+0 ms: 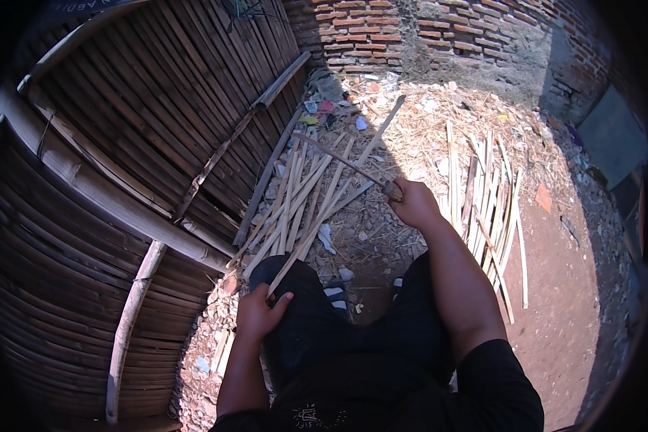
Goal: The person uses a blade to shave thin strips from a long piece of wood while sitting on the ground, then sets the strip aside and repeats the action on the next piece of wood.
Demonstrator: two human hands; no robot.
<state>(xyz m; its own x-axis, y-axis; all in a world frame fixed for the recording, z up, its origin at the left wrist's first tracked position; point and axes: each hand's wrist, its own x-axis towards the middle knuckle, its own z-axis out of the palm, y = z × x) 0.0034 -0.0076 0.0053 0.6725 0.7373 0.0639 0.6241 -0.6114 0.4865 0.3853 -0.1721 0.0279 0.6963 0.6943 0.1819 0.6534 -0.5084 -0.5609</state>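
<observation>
My left hand (pixel 261 313) rests by my left thigh, closed around the lower end of a long bamboo strip (pixel 336 201). That strip slants up and away to the right, its far end darker than the rest. In front of me, my right hand (pixel 415 205) grips a long knife (pixel 353 167) by its wooden handle. The thin, dark blade points to the upper left and passes across the strip; whether they touch I cannot tell. Beneath lies a loose pile of pale bamboo strips (pixel 289 201) on the left. My knees are bent, with sandalled feet between them.
A second heap of bamboo strips (pixel 488 194) lies on the right. Close on the left stands a bamboo slat wall (pixel 173 101) with thick poles. A brick wall (pixel 367 32) closes the far side. Shavings, rubble and litter cover the ground (pixel 425 122); a broken orange tile (pixel 543 198) lies farther right.
</observation>
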